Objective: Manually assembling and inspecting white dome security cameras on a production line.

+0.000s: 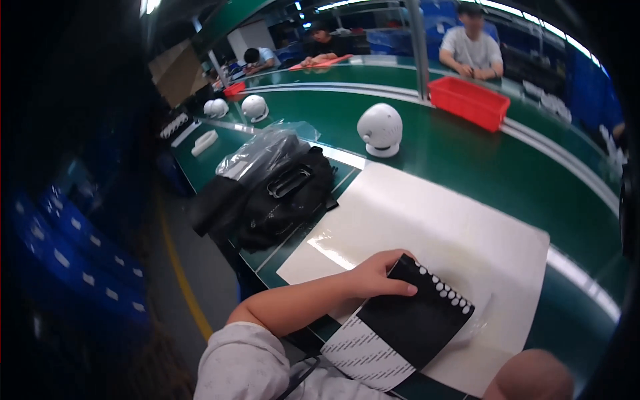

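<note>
Left hand point(383, 277) pinches the upper-left corner of a black sheet point(417, 317), thumb laid flat on top and fingers mostly out of sight beneath, above a cream-white panel point(460, 220) on a green worktable point(320, 100). The sheet's long axis slants from lower left to upper right, its row of round white dots point(443, 291) facing the upper right, away from the wearer, and its white, dash-printed strip point(367, 357) toward the wearer's body. Whether the right hand is spread or gripping cannot be told; only a rounded patch of bare skin point(533, 379) shows, cut off by the lower edge. Clear film point(480, 323) beside the sheet is hard to trace. The panel has a glossy sheen; the sheet is dark and matte. Beyond lie a crumpled black bundle point(280, 213), wrinkled clear plastic point(257, 157) and a smooth, white dome-shaped unit point(381, 127) on a round base
</note>
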The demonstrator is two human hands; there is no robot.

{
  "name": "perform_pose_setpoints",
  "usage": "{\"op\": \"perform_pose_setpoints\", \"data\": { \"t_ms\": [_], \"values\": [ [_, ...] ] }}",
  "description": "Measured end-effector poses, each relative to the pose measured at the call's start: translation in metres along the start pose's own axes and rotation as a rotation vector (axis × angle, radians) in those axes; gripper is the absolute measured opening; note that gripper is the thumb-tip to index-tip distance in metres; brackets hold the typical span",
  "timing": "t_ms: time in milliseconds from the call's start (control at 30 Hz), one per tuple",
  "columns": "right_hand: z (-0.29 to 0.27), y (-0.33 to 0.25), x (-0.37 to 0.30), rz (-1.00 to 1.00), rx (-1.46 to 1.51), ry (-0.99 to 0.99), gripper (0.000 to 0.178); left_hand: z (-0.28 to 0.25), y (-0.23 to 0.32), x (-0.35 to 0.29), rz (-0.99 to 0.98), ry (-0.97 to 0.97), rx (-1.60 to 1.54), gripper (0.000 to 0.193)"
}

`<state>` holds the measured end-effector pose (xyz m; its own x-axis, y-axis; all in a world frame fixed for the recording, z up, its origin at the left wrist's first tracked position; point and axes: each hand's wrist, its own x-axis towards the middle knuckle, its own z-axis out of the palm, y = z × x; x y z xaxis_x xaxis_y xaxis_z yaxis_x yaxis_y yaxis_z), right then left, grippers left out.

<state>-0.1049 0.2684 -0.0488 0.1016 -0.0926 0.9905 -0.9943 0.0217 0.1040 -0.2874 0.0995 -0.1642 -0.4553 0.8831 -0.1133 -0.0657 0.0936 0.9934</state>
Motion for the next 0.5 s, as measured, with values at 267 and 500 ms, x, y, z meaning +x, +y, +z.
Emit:
{"op": "perform_pose_setpoints", "data": {
  "t_ms": [267,500],
  "values": [
    [-0.015,-0.009,-0.010,-0.119,-0.016,-0.100,0.010,0.011,0.001,0.000,0.088,0.034,-0.008,0.033],
    [-0.017,-0.011,-0.010,-0.172,0.025,-0.232,0.011,0.010,0.001,-0.005,0.075,0.043,0.011,0.033]
  ]
}}
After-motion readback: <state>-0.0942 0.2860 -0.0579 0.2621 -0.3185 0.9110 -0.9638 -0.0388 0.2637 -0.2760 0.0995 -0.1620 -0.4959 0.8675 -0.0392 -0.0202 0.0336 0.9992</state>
